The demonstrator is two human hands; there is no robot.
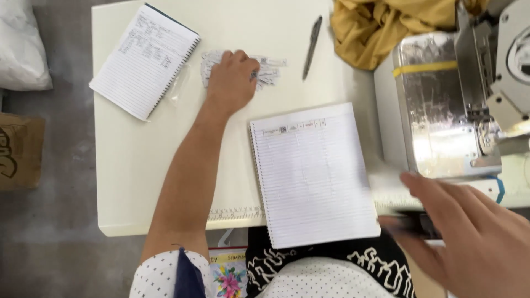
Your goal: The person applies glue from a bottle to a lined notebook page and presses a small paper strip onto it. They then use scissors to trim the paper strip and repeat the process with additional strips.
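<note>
The left hand (pixel 232 80) is pressing down on a loose heap of small paper slips (pixel 269 70) in the upper middle of the frame, its fingers curled together over the pile so that most of it is hidden beneath the palm. Those slips are looking thin, pale and printed, fanning out to the right of the knuckles and lying flat on the white surface (pixel 132 160); a careless sweep could be scattering them toward the pen (pixel 312 47) or off the far edge. The right hand (pixel 469 232) is blurring across the lower right of the frame, fingers spread loosely, and I cannot tell whether it is gripping the dark object (pixel 417 223) under it. It is passing close to the open spiral notebook (pixel 314 176) at centre, so a knock could be shoving that off the near edge. A smaller notepad (pixel 144 60) is lying at upper left, and a sewing machine (pixel 441 105) with mustard cloth (pixel 381 27) is sitting at upper right.
</note>
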